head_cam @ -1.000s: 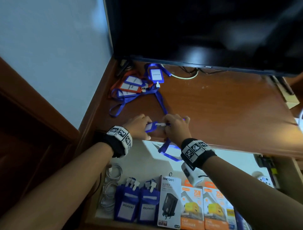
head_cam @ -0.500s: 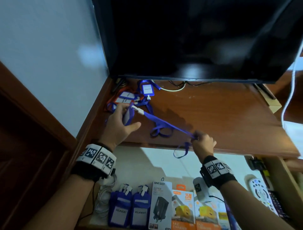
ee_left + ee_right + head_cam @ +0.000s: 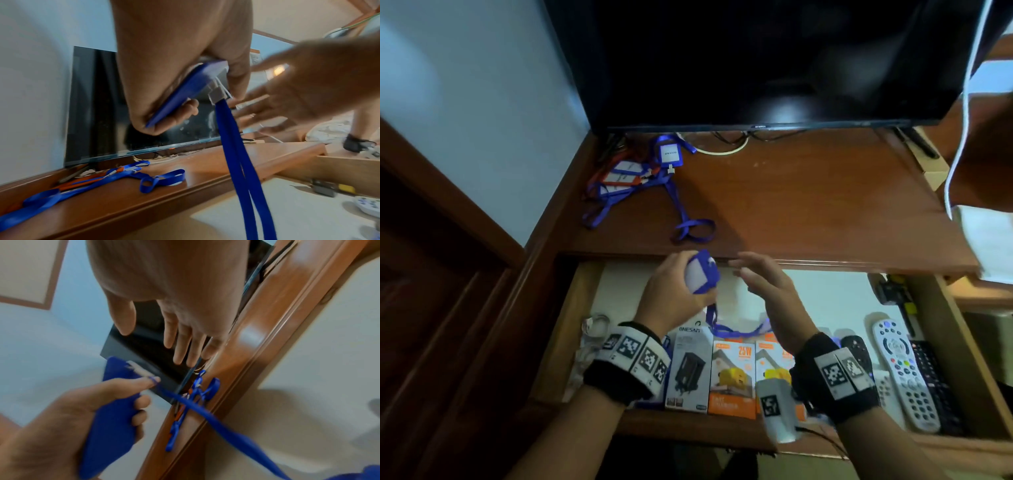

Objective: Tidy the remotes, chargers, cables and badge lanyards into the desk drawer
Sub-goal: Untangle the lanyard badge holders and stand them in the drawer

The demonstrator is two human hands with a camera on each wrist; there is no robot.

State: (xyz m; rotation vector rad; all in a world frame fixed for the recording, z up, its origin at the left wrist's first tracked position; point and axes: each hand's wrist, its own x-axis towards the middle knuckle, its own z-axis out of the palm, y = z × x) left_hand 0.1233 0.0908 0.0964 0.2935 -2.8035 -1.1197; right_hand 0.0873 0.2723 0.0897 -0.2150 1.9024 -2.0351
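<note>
My left hand (image 3: 678, 287) grips a blue badge holder (image 3: 700, 275) over the open drawer (image 3: 959, 329); its blue lanyard strap (image 3: 240, 162) hangs down toward the charger boxes (image 3: 729, 377). The left wrist view shows fingers and thumb curled round the blue badge holder (image 3: 185, 91). My right hand (image 3: 760, 284) hovers just right of it with straight fingers (image 3: 180, 344), holding nothing. More blue and orange badge lanyards (image 3: 633, 181) lie piled on the desk's back left, one blue loop (image 3: 693, 231) near the front edge.
The drawer holds boxed chargers, two blue badge holders under my left wrist, a coiled white cable (image 3: 595, 329) at left and remotes (image 3: 904, 370) at right. A dark TV screen (image 3: 756, 58) stands at the back of the desk (image 3: 808, 205). A white cable (image 3: 962, 102) hangs at right.
Both hands came back from the desk top to above the drawer. The right hand let go of the strap and opened. The left hand carried the badge holder toward me; the strap now hangs.
</note>
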